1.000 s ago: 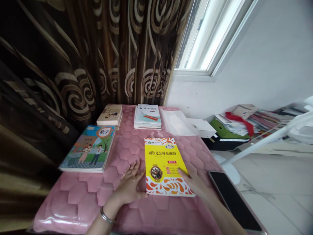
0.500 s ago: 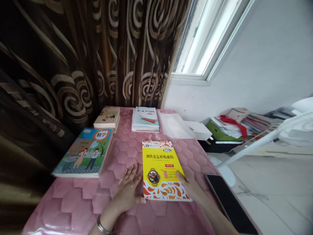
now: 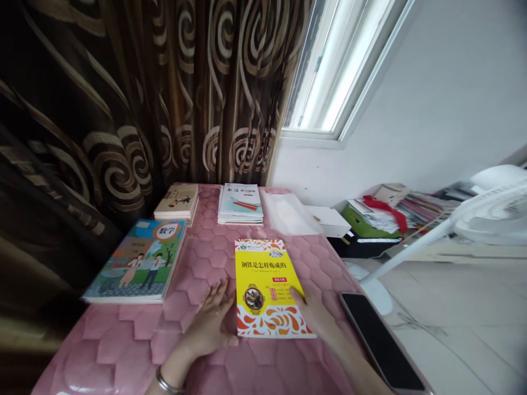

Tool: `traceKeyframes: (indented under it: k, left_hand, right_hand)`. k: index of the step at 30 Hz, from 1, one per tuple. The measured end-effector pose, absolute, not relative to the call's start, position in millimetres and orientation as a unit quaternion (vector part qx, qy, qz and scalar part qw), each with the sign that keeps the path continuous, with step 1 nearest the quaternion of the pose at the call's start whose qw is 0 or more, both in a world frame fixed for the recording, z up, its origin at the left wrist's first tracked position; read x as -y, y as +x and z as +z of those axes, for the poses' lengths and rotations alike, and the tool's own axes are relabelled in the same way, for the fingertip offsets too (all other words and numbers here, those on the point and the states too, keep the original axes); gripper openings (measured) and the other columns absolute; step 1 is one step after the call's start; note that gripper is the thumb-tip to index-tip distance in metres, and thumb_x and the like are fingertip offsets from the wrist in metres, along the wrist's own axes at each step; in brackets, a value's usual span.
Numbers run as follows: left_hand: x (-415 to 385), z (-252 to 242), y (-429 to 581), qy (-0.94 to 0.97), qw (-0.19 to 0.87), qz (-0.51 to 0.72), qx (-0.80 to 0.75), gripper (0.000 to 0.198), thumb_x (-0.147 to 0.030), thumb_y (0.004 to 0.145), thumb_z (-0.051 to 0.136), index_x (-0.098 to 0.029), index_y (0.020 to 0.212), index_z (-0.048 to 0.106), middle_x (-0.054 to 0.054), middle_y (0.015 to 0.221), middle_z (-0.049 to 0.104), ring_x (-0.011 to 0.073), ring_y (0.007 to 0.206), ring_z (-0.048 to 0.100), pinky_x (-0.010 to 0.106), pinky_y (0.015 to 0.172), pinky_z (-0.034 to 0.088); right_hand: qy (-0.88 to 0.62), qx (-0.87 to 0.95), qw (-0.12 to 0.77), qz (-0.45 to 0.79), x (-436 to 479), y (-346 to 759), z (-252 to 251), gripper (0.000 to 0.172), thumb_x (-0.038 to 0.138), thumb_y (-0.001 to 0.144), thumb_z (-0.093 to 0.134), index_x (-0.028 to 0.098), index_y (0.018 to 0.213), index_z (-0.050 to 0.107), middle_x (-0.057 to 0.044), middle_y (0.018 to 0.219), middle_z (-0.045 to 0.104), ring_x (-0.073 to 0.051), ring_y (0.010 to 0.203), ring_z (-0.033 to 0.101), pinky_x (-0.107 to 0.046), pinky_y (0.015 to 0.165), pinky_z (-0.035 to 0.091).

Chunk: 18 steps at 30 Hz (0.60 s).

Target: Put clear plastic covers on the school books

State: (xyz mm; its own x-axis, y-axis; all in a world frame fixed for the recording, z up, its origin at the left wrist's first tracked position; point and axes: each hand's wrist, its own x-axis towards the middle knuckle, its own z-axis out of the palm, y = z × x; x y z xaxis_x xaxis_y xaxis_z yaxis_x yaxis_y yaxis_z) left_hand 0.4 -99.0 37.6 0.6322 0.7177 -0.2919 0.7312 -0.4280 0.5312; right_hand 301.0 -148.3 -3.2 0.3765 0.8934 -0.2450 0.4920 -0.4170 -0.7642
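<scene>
A yellow book (image 3: 263, 274) with orange-and-white patterned ends lies flat on the pink hexagon-patterned table cover (image 3: 119, 351). Beside its left edge, my left hand (image 3: 211, 323) rests palm down with its fingers spread, the thumb near the book's lower left corner; a silver bangle is on the wrist. My right hand (image 3: 315, 312) lies at the book's right edge, some fingers over the cover, the others hidden. To the left is a stack topped by a blue-green math textbook (image 3: 140, 260).
Farther back are a stack of tan books (image 3: 177, 203), a stack of white booklets (image 3: 241, 203) and clear plastic sleeves (image 3: 288, 213). A black phone (image 3: 379, 340) lies along the right edge. A white fan (image 3: 411, 247) stands beyond it.
The whole view has shifted slightly, so the table and books appear a little farther left. Both hands keep about the same place around the yellow book.
</scene>
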Motion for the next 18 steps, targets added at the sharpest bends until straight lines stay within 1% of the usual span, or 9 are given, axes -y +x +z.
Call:
traceKeyframes:
  k: [1,3,5,6,8,10,12,15,18]
  left_hand:
    - [97.8,39.9,-1.5,0.838,0.347,-0.004,-0.421,0.102,-0.058,0.067,0.069,-0.019,0.149,0.024,0.011,0.156,0.0,0.0277,0.145,-0.002,0.046,0.118,0.01]
    - [96.0,43.3,-1.6,0.82,0.382,0.031,-0.424,0.09,-0.058,0.078,0.057,-0.018,0.15,0.02,0.009,0.157,0.006,0.0242,0.145,0.005,0.043,0.118,0.015]
    - [96.1,44.7,6.4,0.8,0.376,0.067,-0.462,0.076,-0.056,0.088,0.038,-0.015,0.15,0.02,0.01,0.157,0.011,0.022,0.145,0.009,0.041,0.117,0.017]
    - [96.9,44.5,13.7,0.791,0.364,0.068,-0.486,0.073,-0.054,0.091,0.031,-0.012,0.15,0.021,0.011,0.157,0.012,0.0227,0.145,0.01,0.042,0.117,0.016]
    - [100.3,42.2,32.6,0.779,0.335,0.038,-0.529,0.072,-0.053,0.092,0.025,-0.008,0.149,0.022,0.015,0.157,0.012,0.027,0.145,0.007,0.046,0.117,0.016]
    - [104.8,36.9,52.2,0.77,0.287,0.0,-0.569,0.073,-0.05,0.091,0.027,-0.004,0.148,0.022,0.018,0.156,0.011,0.0321,0.144,0.004,0.051,0.116,0.013]
    - [109.0,28.9,66.8,0.763,0.235,-0.02,-0.601,0.072,-0.046,0.09,0.031,-0.003,0.147,0.022,0.02,0.156,0.009,0.0357,0.143,0.003,0.055,0.115,0.009]
    - [111.7,15.7,74.9,0.766,0.197,-0.012,-0.612,0.069,-0.044,0.089,0.032,-0.007,0.147,0.024,0.02,0.156,0.012,0.0382,0.143,0.006,0.06,0.113,0.006]
    - [109.7,8.6,73.1,0.772,0.197,-0.009,-0.604,0.068,-0.047,0.089,0.032,-0.01,0.146,0.027,0.021,0.155,0.015,0.0395,0.143,0.008,0.062,0.112,0.007]
  right_hand:
    - [-0.793,0.456,0.276,0.295,149.0,298.9,-0.5,0.042,0.054,0.086,0.046,0.019,0.103,0.061,-0.011,0.096,0.071,-0.027,0.096,0.067,-0.034,0.08,0.05]
    - [-0.825,0.479,0.225,0.196,150.1,295.5,5.1,0.042,0.05,0.088,0.044,0.016,0.104,0.061,-0.018,0.106,0.067,-0.03,0.103,0.063,-0.039,0.086,0.047]
    - [-0.84,0.494,0.191,0.119,149.7,294.2,10.3,0.043,0.048,0.088,0.043,0.012,0.103,0.062,-0.023,0.112,0.062,-0.034,0.106,0.061,-0.043,0.089,0.045]
    - [-0.841,0.497,0.187,0.108,148.7,294.6,12.7,0.042,0.047,0.088,0.043,0.012,0.102,0.062,-0.024,0.111,0.063,-0.035,0.105,0.061,-0.043,0.088,0.046]
    - [-0.835,0.488,0.205,0.147,144.9,297.6,16.7,0.04,0.049,0.087,0.044,0.014,0.095,0.063,-0.02,0.104,0.067,-0.033,0.101,0.063,-0.04,0.082,0.049]
    - [-0.815,0.472,0.244,0.231,140.0,303.2,20.0,0.039,0.053,0.085,0.047,0.017,0.088,0.063,-0.014,0.095,0.071,-0.03,0.093,0.067,-0.035,0.073,0.051]
    - [-0.781,0.457,0.278,0.322,135.3,310.5,22.5,0.041,0.057,0.081,0.051,0.018,0.08,0.064,-0.011,0.086,0.073,-0.028,0.083,0.069,-0.033,0.067,0.052]
    - [-0.725,0.431,0.323,0.431,131.1,319.7,25.3,0.041,0.057,0.075,0.061,0.016,0.072,0.065,-0.01,0.077,0.073,-0.027,0.076,0.07,-0.033,0.065,0.053]
    - [-0.695,0.393,0.362,0.482,131.5,320.7,29.0,0.037,0.052,0.068,0.071,0.015,0.071,0.065,-0.011,0.076,0.073,-0.027,0.074,0.071,-0.035,0.066,0.055]
